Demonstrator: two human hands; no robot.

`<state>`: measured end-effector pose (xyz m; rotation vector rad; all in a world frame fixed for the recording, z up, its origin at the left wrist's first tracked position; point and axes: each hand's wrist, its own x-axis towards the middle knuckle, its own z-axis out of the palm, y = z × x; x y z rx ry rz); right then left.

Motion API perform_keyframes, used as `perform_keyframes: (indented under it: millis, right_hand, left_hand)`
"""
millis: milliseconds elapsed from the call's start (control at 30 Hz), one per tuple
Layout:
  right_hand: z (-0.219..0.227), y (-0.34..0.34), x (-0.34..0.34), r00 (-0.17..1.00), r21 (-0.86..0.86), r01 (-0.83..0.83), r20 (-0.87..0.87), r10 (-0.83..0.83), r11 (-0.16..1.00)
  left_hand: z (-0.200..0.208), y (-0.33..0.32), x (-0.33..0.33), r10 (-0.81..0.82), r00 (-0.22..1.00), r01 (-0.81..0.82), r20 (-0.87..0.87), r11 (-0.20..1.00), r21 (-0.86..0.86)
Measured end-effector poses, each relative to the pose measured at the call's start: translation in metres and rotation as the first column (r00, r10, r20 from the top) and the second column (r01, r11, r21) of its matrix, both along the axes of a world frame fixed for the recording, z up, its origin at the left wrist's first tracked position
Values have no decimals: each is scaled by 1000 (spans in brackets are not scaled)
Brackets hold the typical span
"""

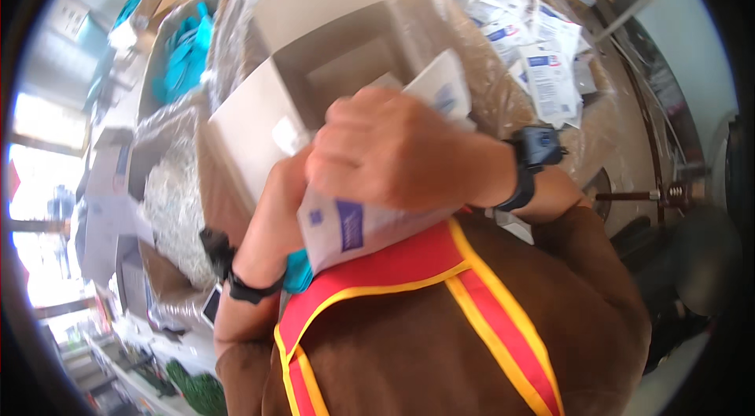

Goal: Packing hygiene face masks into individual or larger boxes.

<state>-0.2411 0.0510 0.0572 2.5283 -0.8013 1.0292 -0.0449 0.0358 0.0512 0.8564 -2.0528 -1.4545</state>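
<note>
A white packet (334, 231) with blue-purple print hangs against my chest, below my two hands. My right hand (393, 152) is closed, its knuckles up, gripping the upper part of this packet. Pressed close beside it, my left hand (289, 180) seems closed at the packet's left edge; the right hand hides most of its fingers. Beyond the right hand, a white printed piece (442, 90) sticks out; whether it belongs to the same packet I cannot tell. Something turquoise (297, 270) shows near my left wrist.
An open cardboard box (252, 129) stands just ahead. To its right, a plastic-lined box (605, 133) holds a heap of white packets (543, 62). Far left, another box contains turquoise items (185, 54). Clear crumpled plastic (173, 204) fills a box on the near left.
</note>
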Motion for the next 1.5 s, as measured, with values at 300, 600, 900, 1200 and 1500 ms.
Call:
perform_keyframes:
  millis: [300,600,900,1200,1500]
  right_hand:
    - [-15,20,-58,956,508,103,188,-227,855]
    - [-25,66,-89,907,855,53,176,-383,517]
    - [-65,50,-321,2,767,-32,641,-767,641]
    - [-84,-12,-336,450,812,268,371,-812,519]
    - [-58,-26,-76,817,865,-217,414,-401,452]
  left_hand:
    - [-10,-1,27,241,968,-224,75,956,-188]
    - [-13,-9,31,308,951,-308,-24,941,-136]
    - [-12,-48,28,609,745,-598,-270,790,132]
    - [-25,-49,-11,519,777,-531,-357,844,73]
    - [-20,-47,-9,504,798,-418,-330,858,299]
